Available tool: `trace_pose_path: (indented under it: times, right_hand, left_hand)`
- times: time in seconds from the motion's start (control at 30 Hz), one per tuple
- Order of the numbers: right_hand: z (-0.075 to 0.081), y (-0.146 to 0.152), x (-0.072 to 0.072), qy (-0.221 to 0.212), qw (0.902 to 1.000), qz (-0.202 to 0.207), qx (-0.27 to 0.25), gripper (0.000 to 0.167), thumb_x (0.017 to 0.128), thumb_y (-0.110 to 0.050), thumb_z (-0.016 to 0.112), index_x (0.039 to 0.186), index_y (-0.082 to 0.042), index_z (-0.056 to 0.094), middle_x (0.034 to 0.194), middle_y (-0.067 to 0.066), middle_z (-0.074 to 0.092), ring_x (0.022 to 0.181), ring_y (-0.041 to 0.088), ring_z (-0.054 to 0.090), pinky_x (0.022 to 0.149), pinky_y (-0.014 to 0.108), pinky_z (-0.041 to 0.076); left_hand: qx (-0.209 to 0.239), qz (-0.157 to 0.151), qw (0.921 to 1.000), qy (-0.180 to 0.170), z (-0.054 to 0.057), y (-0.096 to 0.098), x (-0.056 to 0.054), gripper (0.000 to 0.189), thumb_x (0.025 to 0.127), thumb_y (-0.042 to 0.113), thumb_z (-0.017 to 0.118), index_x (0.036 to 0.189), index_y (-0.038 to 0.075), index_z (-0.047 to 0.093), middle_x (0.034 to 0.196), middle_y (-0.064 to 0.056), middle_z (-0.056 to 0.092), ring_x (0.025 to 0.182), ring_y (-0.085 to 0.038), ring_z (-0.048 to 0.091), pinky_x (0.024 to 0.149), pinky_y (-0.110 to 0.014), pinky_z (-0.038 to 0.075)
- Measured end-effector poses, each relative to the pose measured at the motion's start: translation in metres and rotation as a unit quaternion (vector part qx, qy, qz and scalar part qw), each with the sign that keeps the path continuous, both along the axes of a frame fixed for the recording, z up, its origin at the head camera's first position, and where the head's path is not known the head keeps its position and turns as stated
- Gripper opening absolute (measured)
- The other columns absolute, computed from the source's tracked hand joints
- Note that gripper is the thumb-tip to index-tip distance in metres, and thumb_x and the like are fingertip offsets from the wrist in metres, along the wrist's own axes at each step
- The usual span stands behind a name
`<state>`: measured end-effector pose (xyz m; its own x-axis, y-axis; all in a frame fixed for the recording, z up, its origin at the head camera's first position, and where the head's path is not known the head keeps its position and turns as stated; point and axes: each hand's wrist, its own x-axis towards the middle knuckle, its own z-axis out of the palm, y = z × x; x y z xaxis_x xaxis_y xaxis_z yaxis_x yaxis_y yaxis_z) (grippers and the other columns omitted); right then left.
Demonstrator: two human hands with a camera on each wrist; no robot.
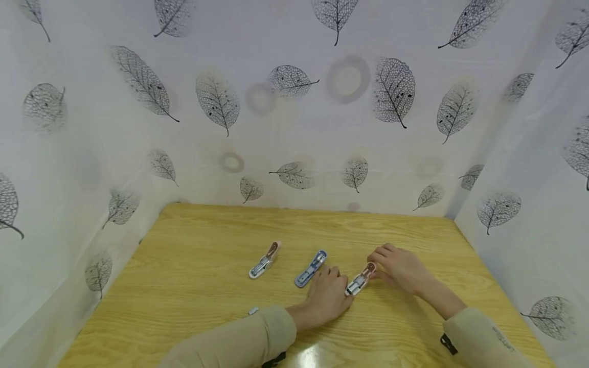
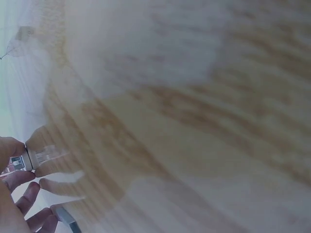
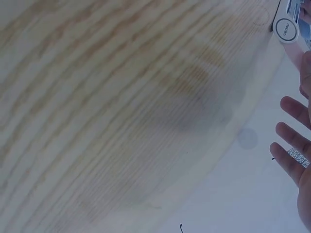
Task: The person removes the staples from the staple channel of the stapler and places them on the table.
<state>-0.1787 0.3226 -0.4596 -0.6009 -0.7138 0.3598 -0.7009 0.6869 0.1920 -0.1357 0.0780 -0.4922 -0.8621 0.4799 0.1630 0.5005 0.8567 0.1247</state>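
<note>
A white-and-pink stapler [image 1: 361,279], folded out long, lies between my two hands on the right part of the table. My left hand [image 1: 327,296] pinches its near, white end between thumb and finger; the left wrist view shows that stapler end [image 2: 30,161] in the fingertips. My right hand [image 1: 401,270] holds the far, pink end. A round hub joins the stapler's [image 3: 285,30] two arms in the right wrist view, where the other right fingers [image 3: 291,133] are spread loosely. Just beyond my left fingers lies a blue stapler [image 1: 310,269], also folded out.
Farther left lies another white-and-pink stapler [image 1: 265,260], opened out. A small grey piece [image 1: 253,310] sits by my left sleeve. Leaf-printed white curtains [image 1: 294,128] stand along the back and sides of the wooden table [image 1: 202,235].
</note>
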Motion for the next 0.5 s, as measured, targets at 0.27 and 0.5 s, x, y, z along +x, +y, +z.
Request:
trace_pose_path:
  times: [0.27, 0.5]
  right_hand:
    - [-0.0059, 0.0032, -0.0037, -0.051, 0.9974, -0.051, -0.001, 0.036, 0.086, -0.038, 0.084, 0.115, -0.020, 0.072, 0.111, -0.002, 0.074, 0.100, 0.021, 0.071, 0.077, 0.038, 0.062]
    - [-0.0044, 0.0070, 0.0018, -0.080, 0.9937, -0.076, -0.020, 0.038, 0.088, -0.040, 0.083, 0.118, -0.020, 0.073, 0.111, -0.003, 0.075, 0.096, 0.018, 0.072, 0.074, 0.035, 0.061]
  left_hand:
    - [-0.006, 0.004, 1.0000, -0.006, 0.0004, 0.0012, -0.0002, 0.034, 0.092, 0.055, 0.076, 0.085, 0.022, 0.069, 0.084, 0.006, 0.060, 0.083, -0.014, 0.052, 0.073, -0.028, 0.045]
    - [-0.003, 0.006, 0.9999, -0.011, 0.0023, 0.0052, 0.0006, 0.034, 0.091, 0.054, 0.077, 0.085, 0.021, 0.070, 0.086, 0.004, 0.061, 0.083, -0.015, 0.052, 0.074, -0.029, 0.045]
